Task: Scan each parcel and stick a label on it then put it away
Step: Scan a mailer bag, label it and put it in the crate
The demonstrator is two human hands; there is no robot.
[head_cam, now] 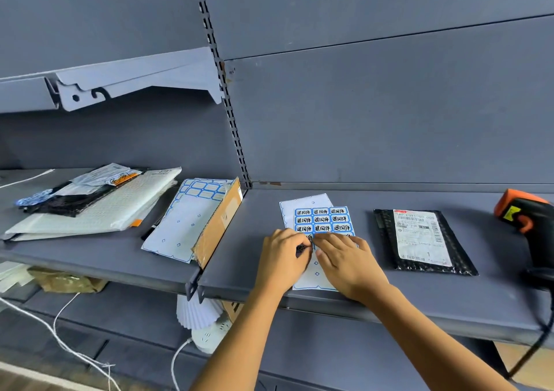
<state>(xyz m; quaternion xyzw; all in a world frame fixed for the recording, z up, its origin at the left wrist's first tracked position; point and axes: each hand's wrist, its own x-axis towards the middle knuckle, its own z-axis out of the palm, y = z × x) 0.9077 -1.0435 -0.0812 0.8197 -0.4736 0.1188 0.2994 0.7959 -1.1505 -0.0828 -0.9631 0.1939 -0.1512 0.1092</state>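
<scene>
On the left shelf: a pile of padded mailers (90, 207) lies flat, well apart from our work spot; we judge these already put away.
Spent sheet (183, 225): mostly bare backing, pushed aside beside the pile.
Cardboard (218, 225): tilted on edge where the two shelves meet, leaning over the spent sheet like a divider.
Label sheet (322, 219): flat near the shelf's front edge, on top of another white backing, close enough for both our hands to work it.
Left hand (281, 258): fingers curled, pinching a label (301, 248) at the sheet's lower row, we think to peel it.
Right hand (350, 261): fingers nearly straight, tips pressing the sheet just beside that pinch, probably so the backing stays down.
Parcel (425, 240): black, waybill up, flat just right of the sheet, untouched; face up gives the label a flat spot.
Scanner (527, 219): resting far right, cable over the edge, leaving both our hands free.
</scene>
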